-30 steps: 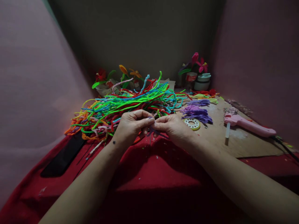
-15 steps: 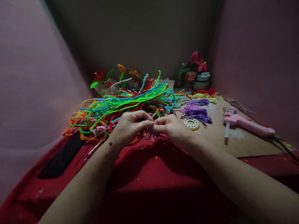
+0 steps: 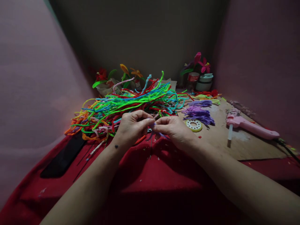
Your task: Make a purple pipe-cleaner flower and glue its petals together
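Note:
My left hand point(image 3: 133, 125) and my right hand point(image 3: 172, 127) meet just above the red cloth, thumbs and fingers pinched together. Between their fingertips is a small piece of purple pipe cleaner point(image 3: 153, 125), mostly covered by the fingers. More thin purple strands point(image 3: 162, 135) show below my right fingers. A thin dark wire point(image 3: 151, 148) points down beneath the hands. Beside my left fingertips is a small dark, shiny part point(image 3: 149, 129) whose kind I cannot make out. Right behind both hands lies a big heap of colored pipe cleaners point(image 3: 131, 104).
A cardboard sheet point(image 3: 215, 143) on the right bears bundled purple pipe cleaners point(image 3: 199, 115), a round white tape spool point(image 3: 194, 125) and a pink glue gun point(image 3: 253, 126). On the left, a black phone point(image 3: 62, 157) lies on the red cloth point(image 3: 159, 178). Pipe-cleaner flowers point(image 3: 201, 64) stand behind.
The fingertips have shifted slightly, so the purple piece and the small shiny part show more clearly. The whole view has moved a little, with things appearing slightly farther right.

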### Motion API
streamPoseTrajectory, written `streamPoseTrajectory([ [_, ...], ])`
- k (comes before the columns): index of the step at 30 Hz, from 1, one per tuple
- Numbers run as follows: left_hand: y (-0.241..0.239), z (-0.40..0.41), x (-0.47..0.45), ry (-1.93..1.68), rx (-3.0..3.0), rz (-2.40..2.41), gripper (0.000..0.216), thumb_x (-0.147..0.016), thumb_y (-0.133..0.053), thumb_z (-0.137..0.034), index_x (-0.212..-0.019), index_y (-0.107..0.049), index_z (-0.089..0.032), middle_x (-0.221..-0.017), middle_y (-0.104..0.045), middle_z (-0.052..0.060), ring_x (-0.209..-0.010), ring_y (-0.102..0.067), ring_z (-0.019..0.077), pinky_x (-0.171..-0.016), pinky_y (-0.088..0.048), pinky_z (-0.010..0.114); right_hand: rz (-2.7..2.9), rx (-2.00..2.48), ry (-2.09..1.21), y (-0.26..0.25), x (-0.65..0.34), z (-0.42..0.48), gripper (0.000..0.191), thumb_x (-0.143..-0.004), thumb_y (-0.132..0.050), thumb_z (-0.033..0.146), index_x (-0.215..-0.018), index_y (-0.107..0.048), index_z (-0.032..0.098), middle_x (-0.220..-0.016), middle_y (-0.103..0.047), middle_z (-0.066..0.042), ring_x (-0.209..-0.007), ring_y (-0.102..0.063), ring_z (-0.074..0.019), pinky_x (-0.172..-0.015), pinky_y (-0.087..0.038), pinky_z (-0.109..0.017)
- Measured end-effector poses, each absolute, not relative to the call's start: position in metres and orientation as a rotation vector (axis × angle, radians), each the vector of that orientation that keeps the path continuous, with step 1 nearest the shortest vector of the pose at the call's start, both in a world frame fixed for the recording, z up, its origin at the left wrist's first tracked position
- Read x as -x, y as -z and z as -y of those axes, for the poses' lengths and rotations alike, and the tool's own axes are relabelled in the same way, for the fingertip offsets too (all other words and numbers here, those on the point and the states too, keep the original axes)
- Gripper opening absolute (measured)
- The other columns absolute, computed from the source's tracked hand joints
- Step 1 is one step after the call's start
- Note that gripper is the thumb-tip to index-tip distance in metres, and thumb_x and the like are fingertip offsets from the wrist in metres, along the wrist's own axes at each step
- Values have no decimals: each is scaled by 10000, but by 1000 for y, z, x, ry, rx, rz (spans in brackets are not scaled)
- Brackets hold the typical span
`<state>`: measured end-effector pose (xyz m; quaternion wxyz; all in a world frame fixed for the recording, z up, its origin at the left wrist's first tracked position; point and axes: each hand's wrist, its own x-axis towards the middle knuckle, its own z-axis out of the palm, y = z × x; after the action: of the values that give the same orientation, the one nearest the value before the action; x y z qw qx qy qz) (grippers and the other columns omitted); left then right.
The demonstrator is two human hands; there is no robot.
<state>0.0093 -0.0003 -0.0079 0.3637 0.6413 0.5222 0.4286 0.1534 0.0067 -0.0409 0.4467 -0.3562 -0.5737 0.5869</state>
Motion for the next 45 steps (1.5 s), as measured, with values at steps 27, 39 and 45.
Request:
streamPoseTrajectory([
  [27,25,-5,-14,-1091,-1581,-1265,161,-708,-603,-297,-719,-605,-137,-523,-499,-47,-426,-396,50,-404,-307,169,1345,1035,-1238,44,-145,-4,102,-707,-535,195,-614,-530,152,-540,-577,19,-479,-565,-102,-502,-438,-213],
  [39,33,-1,-18,-1080,-1829,-1403,165,-783,-506,-309,-698,-549,-175,-505,-549,-37,-433,-530,104,-446,-393,196,1484,1054,-1038,52,-143,-3,111,-718,-483,191,-637,-557,174,-578,-606,-2,-522,-558,-122,-535,-437,-229],
  [45,31,1,-20,-1019,-1966,-1445,202,-812,-454,-286,-662,-532,-175,-480,-538,-28,-438,-511,102,-448,-375,194,1590,1136,-852,56,-140,-2,122,-752,-484,224,-649,-540,188,-548,-579,8,-489,-521,-112,-497,-380,-220],
])
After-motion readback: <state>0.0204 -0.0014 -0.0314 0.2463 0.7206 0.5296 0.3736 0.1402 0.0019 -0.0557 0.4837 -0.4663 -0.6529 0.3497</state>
